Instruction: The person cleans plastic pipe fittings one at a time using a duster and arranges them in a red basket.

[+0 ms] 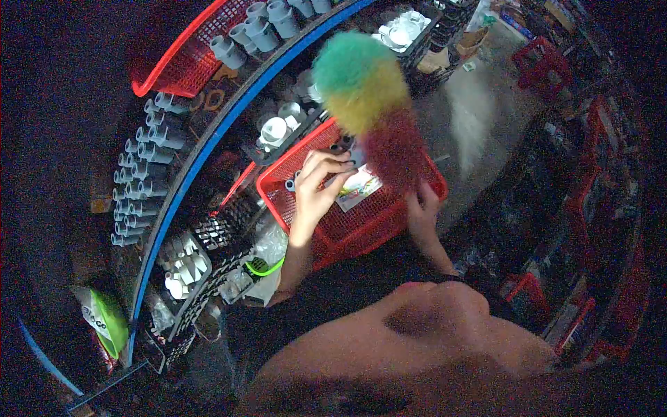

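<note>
A fluffy duster [365, 87], banded green, yellow and dark red, rises over the far side of a red plastic basket [353, 242]. My right hand [422, 208] is closed at its red lower end by the basket's right side; the handle itself is hidden. Over the left part of the basket, my left hand [321, 184] has curled fingers, with thumb and fingertips close together around something too small to make out. Small dark pieces [340, 147] lie just beyond those fingertips. A printed sheet [361, 187] with bright colours sits inside the basket, right of my left hand.
Rows of grey pipe fittings [153, 153] stand on a blue-edged shelf [208, 139], with more in a red crate [182, 59]. Black baskets of white parts [184, 267] line its near side. Another red crate [542, 66] stands on the floor at right.
</note>
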